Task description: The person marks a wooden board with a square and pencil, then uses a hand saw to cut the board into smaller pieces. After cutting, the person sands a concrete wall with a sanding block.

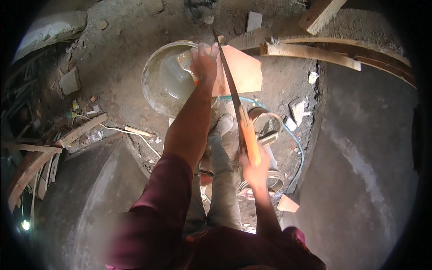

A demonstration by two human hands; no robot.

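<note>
My right hand (pixel 255 167) is closed round the orange handle of a handsaw (pixel 230 83). Its long dark blade points away from me, edge-on, and crosses the left part of a flat pinkish-orange board (pixel 243 71). On the board's left edge my left hand (pixel 204 64) is closed, with its fingers beside the blade; the grip is partly hidden. Under that hand stands a wide round tub (pixel 145 83) holding cloudy grey water. The board overlaps the tub's right side. How deep the blade sits in the board I cannot tell.
Beside my feet are a bucket (pixel 272 114), a blue-green hose (pixel 298 155) and a small pinkish offcut (pixel 288 204). Wooden planks (pixel 315 53) lie at the far right, and more timber (pixel 83 130) at the left. Rubble and a pale cable (pixel 144 138) litter the dirt floor.
</note>
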